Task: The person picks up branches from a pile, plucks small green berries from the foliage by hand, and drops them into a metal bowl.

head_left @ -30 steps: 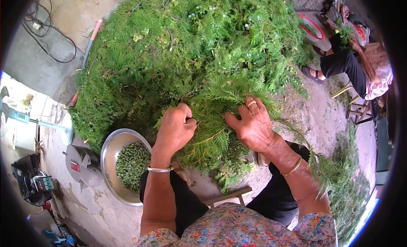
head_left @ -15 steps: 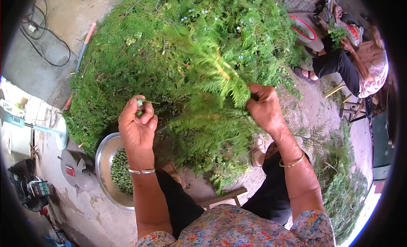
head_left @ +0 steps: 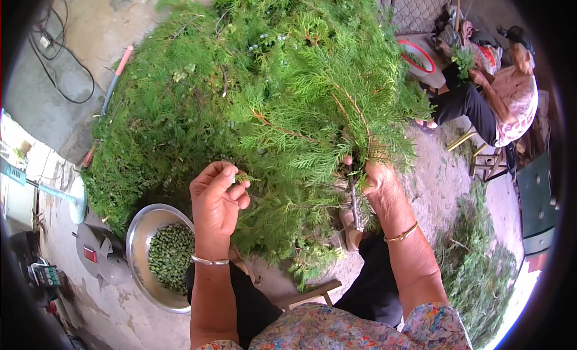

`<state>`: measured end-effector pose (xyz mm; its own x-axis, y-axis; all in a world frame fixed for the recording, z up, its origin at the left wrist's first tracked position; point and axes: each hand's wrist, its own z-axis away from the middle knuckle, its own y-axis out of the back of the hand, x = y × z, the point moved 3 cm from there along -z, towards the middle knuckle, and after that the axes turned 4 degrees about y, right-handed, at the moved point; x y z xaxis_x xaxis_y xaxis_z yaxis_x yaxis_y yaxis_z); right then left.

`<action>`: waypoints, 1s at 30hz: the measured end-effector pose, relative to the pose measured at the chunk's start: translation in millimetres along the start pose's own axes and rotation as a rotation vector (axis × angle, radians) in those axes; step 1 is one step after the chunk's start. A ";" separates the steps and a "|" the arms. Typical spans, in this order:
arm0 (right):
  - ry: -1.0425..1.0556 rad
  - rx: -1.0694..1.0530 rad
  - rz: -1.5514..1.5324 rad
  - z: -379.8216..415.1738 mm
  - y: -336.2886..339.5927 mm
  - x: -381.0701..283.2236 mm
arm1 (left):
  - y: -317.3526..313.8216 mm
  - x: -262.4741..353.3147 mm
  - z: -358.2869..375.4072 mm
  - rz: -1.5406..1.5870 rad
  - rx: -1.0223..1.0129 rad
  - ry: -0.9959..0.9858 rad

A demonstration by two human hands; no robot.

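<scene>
My right hand (head_left: 378, 175) grips the woody stem of a leafy green branch (head_left: 348, 109), which fans out upward and to the left over a big heap of cut greenery (head_left: 168, 97). My left hand (head_left: 217, 196) is pinched near a small green sprig (head_left: 245, 177) at its fingertips, just left of the branch and apart from it. Below and left of that hand stands a metal basin (head_left: 138, 254) holding many small green berries (head_left: 171, 257). My left forearm passes beside the basin's right edge.
At the upper right a seated person (head_left: 511, 97) holds greenery beside a red-rimmed bucket (head_left: 421, 55). More cut branches (head_left: 475, 266) lie at the lower right. A long-handled tool (head_left: 117, 79) leans at the heap's left edge; a fan (head_left: 77, 199) stands left.
The branch in my right hand has turned more upright, and that hand has moved slightly down. My left hand has shifted right and down. The view has moved, showing more of the basin.
</scene>
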<state>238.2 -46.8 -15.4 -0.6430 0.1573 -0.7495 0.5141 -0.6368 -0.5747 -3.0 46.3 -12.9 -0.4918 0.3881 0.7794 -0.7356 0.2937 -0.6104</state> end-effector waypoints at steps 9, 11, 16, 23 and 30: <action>-0.015 0.019 -0.112 4.1 1.4 -6.3 | 25.8 16.6 4.0 -0.087 0.141 -0.081; -0.003 -0.010 -0.114 -3.4 12.3 -4.7 | 32.1 18.5 4.2 -0.111 0.213 -0.065; 0.011 -0.058 -0.105 -2.2 17.7 -9.4 | 34.1 6.2 2.4 -0.145 0.250 -0.050; 0.049 -0.167 -0.143 -7.0 34.9 -5.1 | 12.6 -1.2 -13.2 -0.311 0.227 -0.107; -0.031 -0.215 -0.151 4.1 26.0 3.0 | -5.7 -20.7 -14.5 -0.520 0.179 -0.012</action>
<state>247.3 -66.0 -31.2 -0.7368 0.2129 -0.6417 0.5181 -0.4320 -0.7382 18.2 49.2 -27.6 -0.0474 0.2210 0.9741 -0.9502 0.2906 -0.1122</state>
